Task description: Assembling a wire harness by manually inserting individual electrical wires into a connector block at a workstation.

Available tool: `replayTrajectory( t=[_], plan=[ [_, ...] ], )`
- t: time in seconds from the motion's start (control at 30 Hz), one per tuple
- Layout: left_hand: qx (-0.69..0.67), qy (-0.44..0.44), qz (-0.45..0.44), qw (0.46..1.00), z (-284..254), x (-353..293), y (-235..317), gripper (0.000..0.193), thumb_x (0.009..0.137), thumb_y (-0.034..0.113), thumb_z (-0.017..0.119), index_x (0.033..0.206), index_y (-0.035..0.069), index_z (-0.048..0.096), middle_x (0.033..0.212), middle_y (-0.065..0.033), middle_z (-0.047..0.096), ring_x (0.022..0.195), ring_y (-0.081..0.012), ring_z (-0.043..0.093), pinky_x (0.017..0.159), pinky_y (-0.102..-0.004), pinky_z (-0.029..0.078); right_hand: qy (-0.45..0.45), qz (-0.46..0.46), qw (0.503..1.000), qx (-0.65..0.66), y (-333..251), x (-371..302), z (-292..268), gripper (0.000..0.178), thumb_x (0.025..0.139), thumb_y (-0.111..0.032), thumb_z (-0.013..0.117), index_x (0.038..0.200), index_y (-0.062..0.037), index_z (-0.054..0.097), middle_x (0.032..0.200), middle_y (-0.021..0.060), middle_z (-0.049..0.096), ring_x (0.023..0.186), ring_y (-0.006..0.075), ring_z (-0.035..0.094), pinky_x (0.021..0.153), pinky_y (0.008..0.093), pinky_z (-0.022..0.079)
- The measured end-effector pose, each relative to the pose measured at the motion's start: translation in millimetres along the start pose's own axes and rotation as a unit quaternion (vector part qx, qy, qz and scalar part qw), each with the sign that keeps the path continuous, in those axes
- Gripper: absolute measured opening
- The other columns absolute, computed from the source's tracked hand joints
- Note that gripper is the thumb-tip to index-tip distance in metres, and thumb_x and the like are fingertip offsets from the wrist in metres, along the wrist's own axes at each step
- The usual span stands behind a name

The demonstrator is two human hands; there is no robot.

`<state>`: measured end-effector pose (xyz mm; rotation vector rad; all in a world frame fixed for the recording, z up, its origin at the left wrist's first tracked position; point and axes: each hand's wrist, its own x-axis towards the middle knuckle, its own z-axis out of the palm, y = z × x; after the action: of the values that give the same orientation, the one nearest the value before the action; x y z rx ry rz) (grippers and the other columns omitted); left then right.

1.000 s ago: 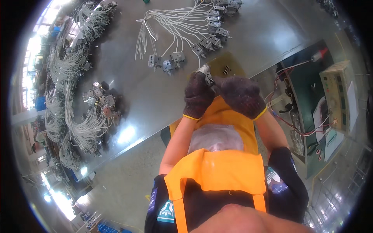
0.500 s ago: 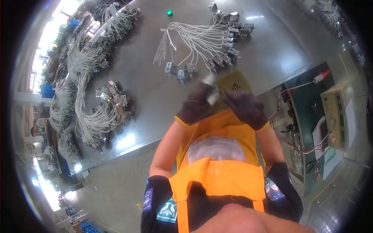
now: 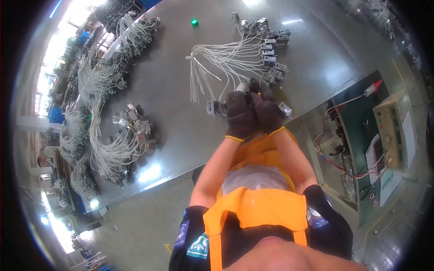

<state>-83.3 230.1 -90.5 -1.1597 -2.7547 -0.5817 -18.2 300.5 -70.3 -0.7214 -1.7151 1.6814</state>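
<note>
Meeting just above the centre of the frame, the left hand (image 3: 238, 115) and the right hand (image 3: 266, 113) press side by side, both in dark knitted gloves with yellow cuffs. Their fingers (image 3: 235, 101) curl inward around a small metal part (image 3: 242, 86) whose pale tip shows just above the gloves; which hand carries the grip cannot be told, as the gloves hide most of it. Thin white wires (image 3: 212, 63) run from that spot up and leftward, fanning into loose ends at the upper centre.

Just left of the left hand, a small grey metal block (image 3: 213, 108) lies on the worktop (image 3: 181, 117), a grey, glossy surface filling the upper half of the frame. Just right of the right hand sits another such block (image 3: 285, 109) near the worktop's edge. Above the hands, a row of like blocks (image 3: 271, 45) with their wires curves toward the top centre. A green round thing (image 3: 194, 21) lies at the top, well apart from the hands.

At the left of the frame, heaps of wired blocks (image 3: 131, 135) spread over the worktop. At the right, a green board (image 3: 357, 131) carries red and black leads, and beside it stands a beige box-shaped instrument (image 3: 393, 131). An orange apron (image 3: 257, 207) fills the lower centre.
</note>
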Motion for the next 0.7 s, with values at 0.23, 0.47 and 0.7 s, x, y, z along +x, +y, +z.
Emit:
replayTrajectory(
  t=[0.23,0.47,0.7],
  plan=[
    [-0.666,0.064,-0.054,0.742,23.7,-18.9,-1.7,0.051,0.093,0.004,0.058,0.142,-0.001,0.041,0.132,-0.0130,0.054,0.119,-0.0201,0.054,0.100,-0.0322,0.044,-0.110,0.021,0.988,0.101,31.9,22.7,-17.3,0.031,0.091,-0.009,0.063,0.120,-0.0014,0.062,0.106,0.0045,0.066,0.094,0.0133,0.061,0.086,0.0286,0.051],
    [-0.645,-0.087,-0.125,0.749,-29.4,-48.8,-11.9,0.052,0.093,0.010,0.064,0.140,-0.001,0.045,0.130,-0.0138,0.058,0.116,-0.0186,0.058,0.099,-0.0305,0.046,-0.199,0.186,0.952,0.141,-11.5,30.9,-79.6,0.035,0.092,-0.016,0.064,0.126,-0.0064,0.062,0.093,0.0012,0.066,0.078,0.0075,0.058,0.066,0.0237,0.048],
    [-0.271,0.018,-0.004,0.962,-17.3,-52.3,8.4,0.056,0.083,0.018,0.075,0.131,-0.001,0.052,0.093,-0.0167,0.063,0.080,-0.0285,0.063,0.072,-0.0387,0.051,-0.306,0.211,0.920,-0.122,-57.3,-6.5,-97.1,0.040,0.096,-0.019,0.059,0.135,-0.0112,0.059,0.091,0.0030,0.069,0.078,0.0070,0.059,0.074,0.0232,0.050]
  ],
)
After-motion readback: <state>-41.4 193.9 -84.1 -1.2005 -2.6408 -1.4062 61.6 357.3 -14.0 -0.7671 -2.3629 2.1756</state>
